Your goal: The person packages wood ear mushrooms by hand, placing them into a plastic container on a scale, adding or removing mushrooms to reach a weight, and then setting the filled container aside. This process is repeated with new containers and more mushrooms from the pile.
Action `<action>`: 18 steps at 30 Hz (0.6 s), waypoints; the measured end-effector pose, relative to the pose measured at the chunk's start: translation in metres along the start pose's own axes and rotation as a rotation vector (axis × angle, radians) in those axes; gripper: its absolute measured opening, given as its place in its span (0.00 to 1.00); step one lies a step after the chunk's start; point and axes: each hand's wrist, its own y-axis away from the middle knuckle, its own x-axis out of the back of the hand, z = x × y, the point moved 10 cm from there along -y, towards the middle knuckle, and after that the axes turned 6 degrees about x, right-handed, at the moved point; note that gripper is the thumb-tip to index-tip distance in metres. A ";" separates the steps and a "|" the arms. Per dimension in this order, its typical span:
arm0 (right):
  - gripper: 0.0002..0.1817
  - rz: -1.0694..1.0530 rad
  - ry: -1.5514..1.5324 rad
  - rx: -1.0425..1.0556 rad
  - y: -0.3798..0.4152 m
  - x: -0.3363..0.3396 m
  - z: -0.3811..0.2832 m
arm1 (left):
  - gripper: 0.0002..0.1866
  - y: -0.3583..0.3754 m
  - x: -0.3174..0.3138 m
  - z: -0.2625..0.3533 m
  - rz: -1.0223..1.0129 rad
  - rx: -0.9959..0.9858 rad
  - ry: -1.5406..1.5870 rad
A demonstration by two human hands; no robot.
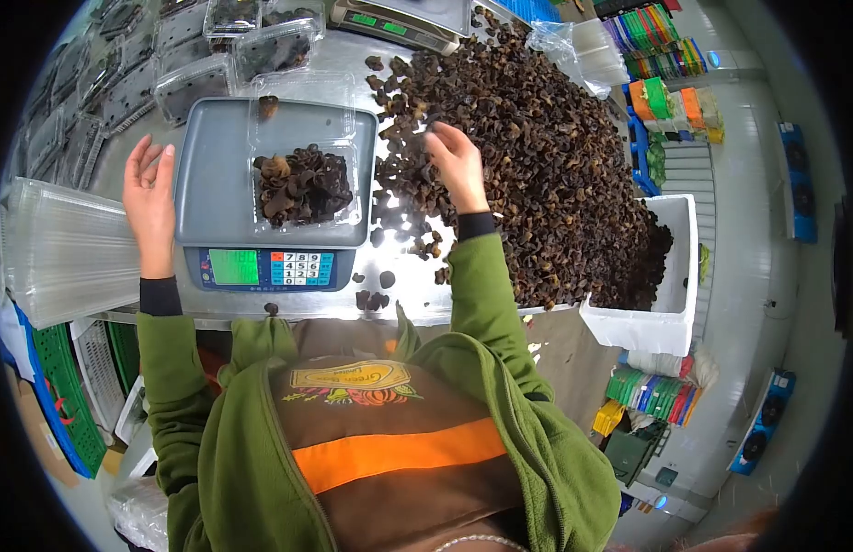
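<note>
On the grey platform of a digital scale point(206, 175) lies an open clear plastic box point(261, 216), its lid folded back. Dark brown wood-ear-like pieces point(302, 189) fill part of the box, and one small piece rests on the lid. My left hand point(150, 198) is raised just left of the scale, fingers apart, holding nothing. Over the left edge of a large heap of the same dark pieces point(555, 156) is my right hand point(458, 166), its fingers bent; whether it holds a piece cannot be made out.
Stacked empty clear boxes point(72, 248) lie left of the scale. Filled boxes point(196, 83) cover the back left. A second scale point(399, 28) stands at the back. A white foam box point(642, 327) adjoins the heap at the right. Loose pieces dot the metal table point(417, 304).
</note>
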 end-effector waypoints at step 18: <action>0.40 -0.404 -0.504 -0.248 -0.037 -0.106 -0.066 | 0.63 0.102 -0.096 -0.045 -0.439 0.855 0.507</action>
